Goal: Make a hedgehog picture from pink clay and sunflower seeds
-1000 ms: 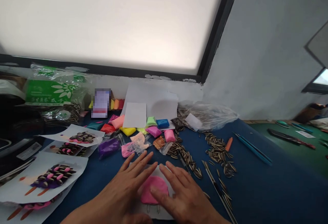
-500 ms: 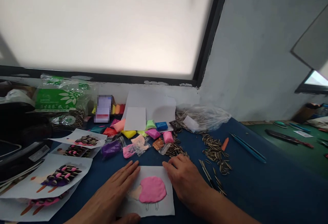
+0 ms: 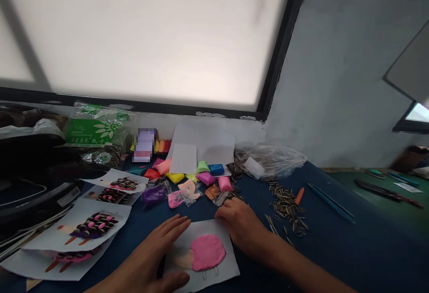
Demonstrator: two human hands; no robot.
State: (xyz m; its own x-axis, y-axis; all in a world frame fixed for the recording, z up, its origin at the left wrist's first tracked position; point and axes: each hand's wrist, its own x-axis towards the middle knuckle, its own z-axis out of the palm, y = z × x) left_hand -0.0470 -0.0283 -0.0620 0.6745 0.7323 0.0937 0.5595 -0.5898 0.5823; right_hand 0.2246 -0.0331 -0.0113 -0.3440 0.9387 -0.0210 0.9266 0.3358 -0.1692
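Note:
A white sheet of paper (image 3: 231,266) carries a pink clay body (image 3: 208,252), a pale clay snout on its left and drawn legs below. My left hand (image 3: 164,244) rests along the sheet's left side, open, with its fingers stretched out and its thumb apart near the lower left. At the sheet's top right corner, my right hand (image 3: 243,223) is closed, fingers curled over the paper's edge; its fingertips are partly hidden. Just beyond that hand lies a small heap of striped sunflower seeds (image 3: 236,194).
Finished hedgehog pictures (image 3: 97,226) lie at the left. Clay packets, including a purple one (image 3: 154,194), spread behind the sheet. To the right are more sunflower seeds (image 3: 284,201), an orange clay piece (image 3: 299,196) and blue tweezers (image 3: 330,201). A seed bag (image 3: 271,159) stands by the wall.
The sheet has turned slightly counterclockwise, its right side shifting away from me. My left thumb and fingers have spread wider apart. My right hand stays at the top right corner. The whole view has shifted slightly.

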